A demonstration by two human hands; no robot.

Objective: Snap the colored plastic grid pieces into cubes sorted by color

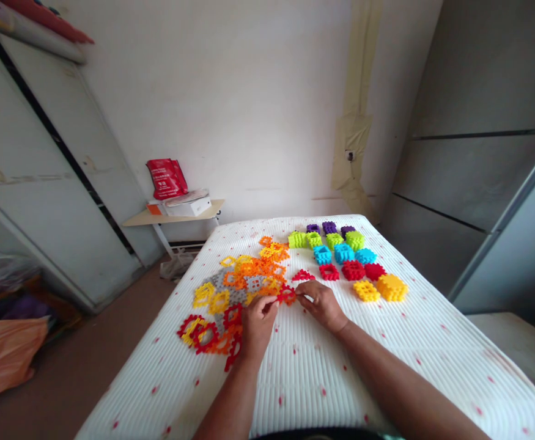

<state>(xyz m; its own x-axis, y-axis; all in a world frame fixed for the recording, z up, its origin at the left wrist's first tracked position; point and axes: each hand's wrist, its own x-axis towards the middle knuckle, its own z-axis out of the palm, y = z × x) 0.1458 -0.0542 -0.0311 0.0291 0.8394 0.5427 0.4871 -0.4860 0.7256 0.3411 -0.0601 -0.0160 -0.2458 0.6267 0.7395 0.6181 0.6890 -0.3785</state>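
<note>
A red open-centred toy building piece (287,296) with notched edges is between my hands, just above or on the bed cover. My left hand (258,319) is closed, its fingertips at the piece's left edge. At the right edge, my right hand (321,304) pinches the same piece with thumb and forefinger. Just beyond lies a small group of red pieces (302,275). Left of my left hand spreads a loose heap of orange pieces (260,267), yellow pieces (220,302), grey pieces (238,296) and red pieces (206,337), partly hidden by that hand.
At the right stand stacks by colour: purple (329,228), lime green (354,239), blue (343,253), red (353,270) and yellow (392,287). They rest on a white quilted cover (304,379). A small table (143,218) with a red bag (166,178) stands back left.
</note>
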